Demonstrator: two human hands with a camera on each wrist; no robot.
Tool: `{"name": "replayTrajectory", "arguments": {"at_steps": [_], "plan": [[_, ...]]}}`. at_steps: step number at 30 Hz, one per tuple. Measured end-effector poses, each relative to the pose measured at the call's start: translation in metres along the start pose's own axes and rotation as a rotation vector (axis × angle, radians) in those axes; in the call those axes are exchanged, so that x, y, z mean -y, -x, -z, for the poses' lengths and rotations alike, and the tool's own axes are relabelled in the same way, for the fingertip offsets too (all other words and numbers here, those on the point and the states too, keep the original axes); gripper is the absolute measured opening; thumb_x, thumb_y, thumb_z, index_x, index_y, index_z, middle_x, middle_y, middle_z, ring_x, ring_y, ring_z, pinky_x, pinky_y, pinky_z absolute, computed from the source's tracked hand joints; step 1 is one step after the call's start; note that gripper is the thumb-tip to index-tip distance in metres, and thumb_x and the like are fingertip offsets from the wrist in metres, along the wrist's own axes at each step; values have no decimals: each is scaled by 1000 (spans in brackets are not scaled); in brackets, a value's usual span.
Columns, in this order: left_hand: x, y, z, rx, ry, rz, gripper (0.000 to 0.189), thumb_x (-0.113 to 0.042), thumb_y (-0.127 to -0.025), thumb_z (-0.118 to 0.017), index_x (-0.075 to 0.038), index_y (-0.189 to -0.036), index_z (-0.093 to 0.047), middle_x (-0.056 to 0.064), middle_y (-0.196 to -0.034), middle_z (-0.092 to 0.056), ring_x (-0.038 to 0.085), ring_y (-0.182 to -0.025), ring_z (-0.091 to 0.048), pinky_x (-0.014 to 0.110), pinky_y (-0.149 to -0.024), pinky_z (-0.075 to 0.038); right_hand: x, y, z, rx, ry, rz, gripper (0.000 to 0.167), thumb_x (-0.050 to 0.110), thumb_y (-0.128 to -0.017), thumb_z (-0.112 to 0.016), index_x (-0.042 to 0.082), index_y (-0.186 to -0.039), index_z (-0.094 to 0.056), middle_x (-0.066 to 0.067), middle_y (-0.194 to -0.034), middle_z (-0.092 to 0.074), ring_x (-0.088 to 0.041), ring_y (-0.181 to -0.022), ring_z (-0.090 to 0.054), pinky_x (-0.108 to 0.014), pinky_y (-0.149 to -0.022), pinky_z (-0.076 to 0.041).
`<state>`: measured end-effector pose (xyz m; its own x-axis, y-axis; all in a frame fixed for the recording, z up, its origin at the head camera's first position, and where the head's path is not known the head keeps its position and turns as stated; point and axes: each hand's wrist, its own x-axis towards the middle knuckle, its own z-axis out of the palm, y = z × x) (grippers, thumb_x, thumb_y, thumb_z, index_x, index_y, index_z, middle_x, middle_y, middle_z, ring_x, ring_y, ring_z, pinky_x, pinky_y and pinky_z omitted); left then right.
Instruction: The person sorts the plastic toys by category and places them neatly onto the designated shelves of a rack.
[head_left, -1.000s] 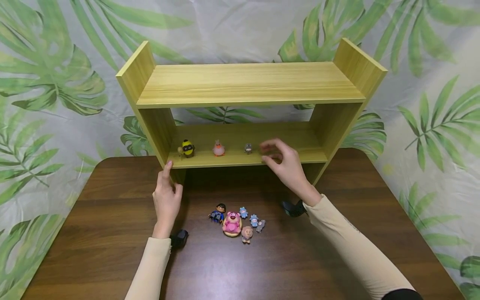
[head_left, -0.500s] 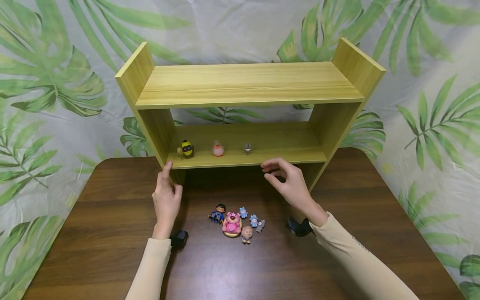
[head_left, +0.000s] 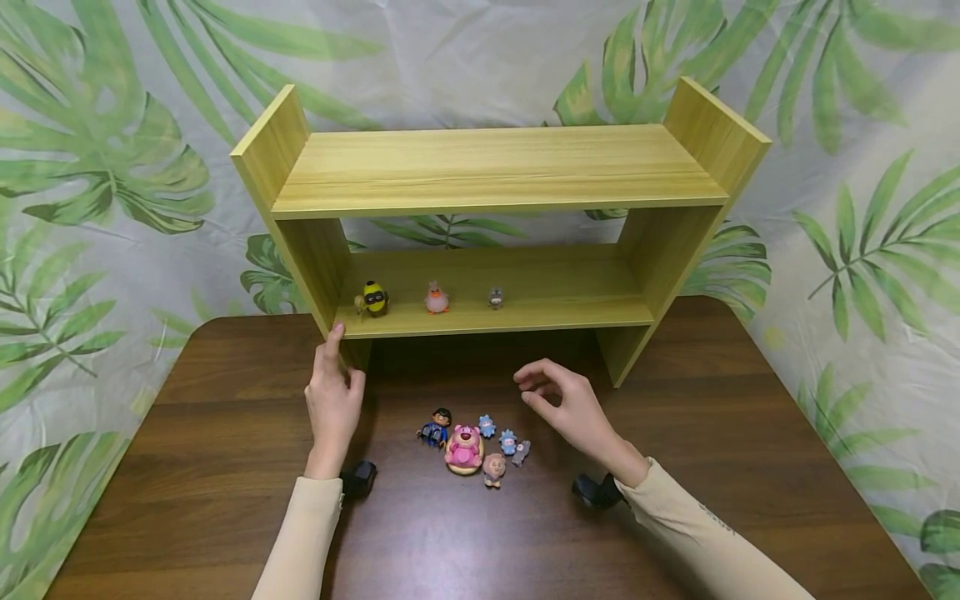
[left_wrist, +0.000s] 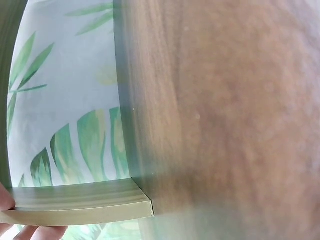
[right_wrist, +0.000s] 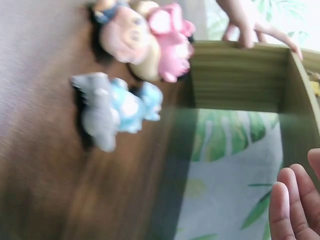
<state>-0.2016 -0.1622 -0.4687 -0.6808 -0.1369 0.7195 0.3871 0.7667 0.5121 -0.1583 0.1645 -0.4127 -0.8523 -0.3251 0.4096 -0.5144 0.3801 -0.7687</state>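
Observation:
My left hand (head_left: 333, 404) holds the left side of the wooden shelf (head_left: 502, 171). In the left wrist view, fingers (left_wrist: 45, 232) show on both sides of the side board (left_wrist: 80, 205). Over the table, right of a group of small toy figures, my right hand (head_left: 566, 408) hovers with loosely bent fingers and nothing between them. That group has a pink bear (head_left: 464, 450), a dark-haired figure in blue (head_left: 436, 427), two light-blue figures (head_left: 507, 442), a grey figure (head_left: 521, 452) and a tan figure (head_left: 493, 470).
On the middle board stand a yellow-and-brown figure (head_left: 375, 298), a pink bird-like figure (head_left: 437, 297) and a small grey figure (head_left: 496, 298). The brown table (head_left: 225, 433) reaches back to a leaf-patterned cloth (head_left: 480, 67).
My right hand has drawn back from the middle board and come down over the table near the figures. The left hand stays at the shelf's side.

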Motion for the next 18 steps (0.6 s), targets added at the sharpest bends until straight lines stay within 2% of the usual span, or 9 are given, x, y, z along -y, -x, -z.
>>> {"name": "replayTrajectory", "arguments": {"at_steps": [4,7,11,18], "plan": [[0,0,0,3,0,2,88,15,-78,-52,-36,-145,-25,20,-99,-49,21,-54,-28,37,-46,-25,-13,9,-8,35,-1,-16,26,-9,-82,-67,2,-105,-64,-7,-99,-66,-24,-88,-64,-33,-74,-53],[0,0,0,2,2,3,88,15,-78,-52,-36,-145,-26,20,-101,-50,21,-53,-27,37,-45,-24,-17,15,-12,71,6,-32,25,-8,-83,-66,3,-105,-64,-9,-99,-65,-21,-88,-63,-33,-74,-53],[0,-1,0,3,3,4,88,15,-78,-52,-36,-145,-26,21,-102,-50,21,-53,-27,36,-45,-24,-23,22,-18,123,24,-49,26,-8,-83,-65,2,-106,-63,-14,-99,-64,-21,-87,-63,-35,-73,-53],[1,0,-1,2,0,4,87,15,-78,-52,-35,-145,-26,21,-103,-51,20,-52,-27,36,-45,-25,-30,30,-26,188,81,-75,27,-7,-82,-66,4,-106,-63,-8,-99,-63,-22,-89,-62,-35,-76,-52]]}}
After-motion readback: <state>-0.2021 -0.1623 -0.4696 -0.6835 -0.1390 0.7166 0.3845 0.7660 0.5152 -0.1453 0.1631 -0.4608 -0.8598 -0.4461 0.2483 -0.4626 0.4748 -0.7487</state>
